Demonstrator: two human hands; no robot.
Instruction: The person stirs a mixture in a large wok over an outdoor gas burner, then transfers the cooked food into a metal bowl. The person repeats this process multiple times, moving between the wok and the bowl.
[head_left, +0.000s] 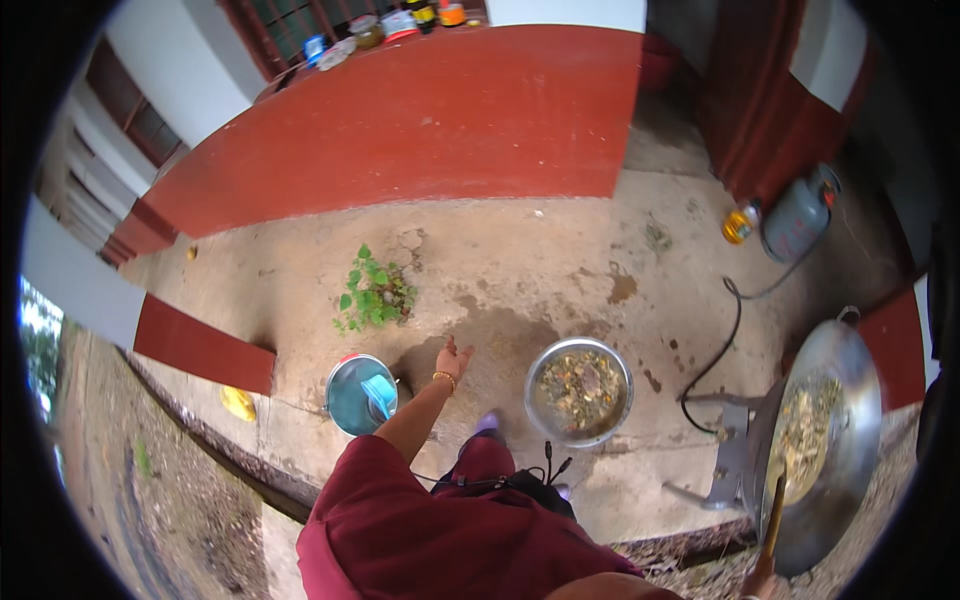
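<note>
I look straight down at a concrete floor (pixel 520 250) outdoors, beside a red wall (pixel 420 120).

My left hand (pixel 452 360) reaches out at the centre of the view, arm in a dark red sleeve, a gold bangle at the wrist. Its fingers are spread and hold nothing; the hand hangs in the air over the floor, touching no object.

At about 8 o'clock from that hand sits a pot (pixel 361 394) of blue-looking water with a pale blue scoop (pixel 380 393) lying in it, probably kept close for dipping. At about 4 o'clock from the hand stands a steel bowl (pixel 579 390) of mixed brownish-green food, set on the floor near my feet.

At the far right, around 4 o'clock in the view, a big wok (pixel 820 440) rests on a low metal stand, filled with pale food. A wooden handle (pixel 772 520) leans in it, running down toward my right hand (pixel 756 588) at the lower edge; the hand is cut off, so I cannot tell how its fingers lie on it.

A black hose (pixel 722 340) runs from the stand up to a grey gas cylinder (pixel 797 218) at 2 o'clock, kept well apart from the wok, likely for safety. A small weed (pixel 375 292) grows at 11 o'clock from my left hand. Jars on the ledge at 12 o'clock are too small to make out.
</note>
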